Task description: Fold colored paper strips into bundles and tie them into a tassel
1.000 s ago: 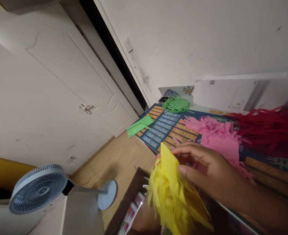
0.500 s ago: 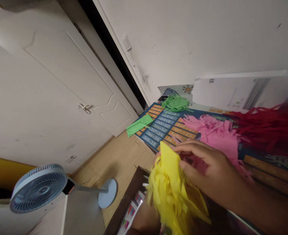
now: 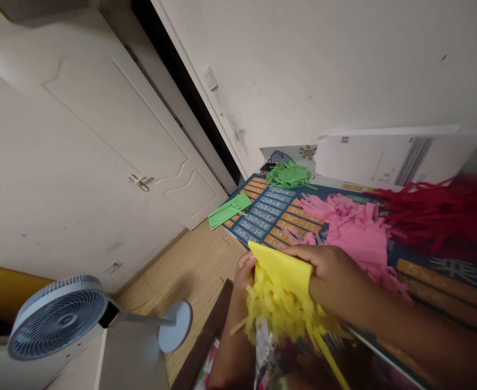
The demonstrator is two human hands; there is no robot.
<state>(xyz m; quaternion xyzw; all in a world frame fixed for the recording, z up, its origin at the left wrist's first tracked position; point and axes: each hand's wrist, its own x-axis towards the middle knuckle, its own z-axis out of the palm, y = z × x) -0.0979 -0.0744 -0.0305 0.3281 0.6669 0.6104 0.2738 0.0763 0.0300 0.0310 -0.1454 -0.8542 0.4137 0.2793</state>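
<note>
A yellow fringed paper (image 3: 282, 265) is held up between both hands, its uncut band at the top and the cut strips hanging below. My left hand (image 3: 244, 272) grips the band's left end, with its fingertips showing at the edge. Around the right end my right hand (image 3: 331, 271) is closed, thumb behind the paper and out of sight. Behind that hand, pink fringed paper (image 3: 358, 222) lies on the multiplication-table mat (image 3: 258, 214). One long yellow strip dangles low, and below the fringe the view is blurred.
Red fringed paper (image 3: 445, 211) spreads at the right of the mat. A green fringed bunch (image 3: 289, 175) and a flat green paper piece (image 3: 230, 210) lie farther back. White boards (image 3: 384, 157) lean on the wall. A standing fan (image 3: 61, 319) is at the left, near a white door (image 3: 112, 135).
The yellow paper's band has turned from pointing up to lying more across, stretched between the hands. My left hand has come into view, and my right hand has closed on the right end.
</note>
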